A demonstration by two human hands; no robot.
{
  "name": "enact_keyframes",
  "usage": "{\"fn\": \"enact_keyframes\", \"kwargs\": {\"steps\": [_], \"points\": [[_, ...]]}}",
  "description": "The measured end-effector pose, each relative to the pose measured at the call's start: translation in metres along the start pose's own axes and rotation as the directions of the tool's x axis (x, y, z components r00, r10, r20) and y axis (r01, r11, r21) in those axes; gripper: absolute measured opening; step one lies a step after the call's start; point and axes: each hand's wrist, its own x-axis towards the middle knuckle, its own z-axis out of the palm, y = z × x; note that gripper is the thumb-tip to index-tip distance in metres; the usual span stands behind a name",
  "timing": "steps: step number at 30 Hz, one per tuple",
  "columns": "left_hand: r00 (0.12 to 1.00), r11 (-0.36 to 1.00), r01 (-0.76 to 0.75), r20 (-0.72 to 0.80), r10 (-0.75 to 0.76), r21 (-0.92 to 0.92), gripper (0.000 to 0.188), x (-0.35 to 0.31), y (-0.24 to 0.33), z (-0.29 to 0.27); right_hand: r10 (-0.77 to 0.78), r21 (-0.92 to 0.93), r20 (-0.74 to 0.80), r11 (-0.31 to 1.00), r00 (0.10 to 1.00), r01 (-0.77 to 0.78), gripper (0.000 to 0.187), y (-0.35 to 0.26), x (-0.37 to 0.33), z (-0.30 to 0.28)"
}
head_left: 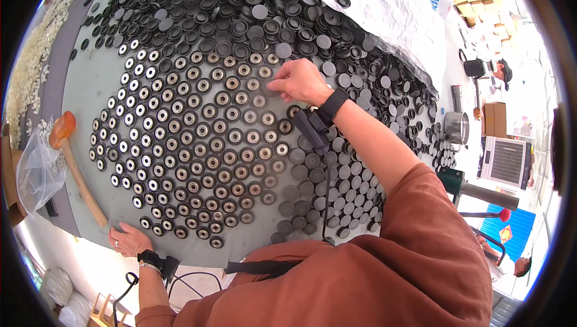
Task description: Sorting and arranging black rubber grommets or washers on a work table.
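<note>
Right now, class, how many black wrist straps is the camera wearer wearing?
2: one strap behind the right hand, by the metal-centred discs; another strap behind the left hand, near the orange-headed mallet.

The grey table (pixel 89 97) carries metal-centred discs (pixel 220 127), dark caps (pixel 259 12) and a mallet (pixel 78 171).

I wear a loose, rust-brown cloth top (pixel 360 279) with wide, creased sleeves (pixel 415 213). My right wrist (pixel 324 95) has a black strap (pixel 333 105) bearing a dark box-shaped device (pixel 311 130) with a thin black cable (pixel 327 198). A similar black band (pixel 150 258) and slim pale bangle (pixel 150 266) circle my left wrist (pixel 151 275); a thin ring (pixel 116 243) marks my left fingers (pixel 127 228).
</note>
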Motion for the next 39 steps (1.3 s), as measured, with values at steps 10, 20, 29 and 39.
{"fn": "enact_keyframes", "kwargs": {"steps": [10,20,29,39], "points": [[0.999,1.000,0.025,0.029,-0.025,0.003,0.046,0.001,0.002,-0.003,0.191,0.093,0.009,0.977,0.981,-0.192,0.034,-0.002,0.007,-0.009],[0.999,0.999,0.032,0.036,-0.032,0.000,0.043,-0.002,0.011,-0.011,0.026,-0.141,-0.186,0.989,0.982,-0.053,0.045,0.011,-0.006,0.006],[0.998,0.998,0.054,0.038,-0.054,0.017,0.043,-0.002,0.001,-0.008,-0.188,-0.727,-0.073,0.683,0.979,0.077,0.032,0.008,-0.003,-0.047],[1.000,1.000,-0.005,-0.013,0.005,0.007,0.042,-0.001,-0.004,0.000,-0.702,-0.826,-0.009,0.407,0.712,0.390,0.031,-0.072,0.110,-0.041]]}}
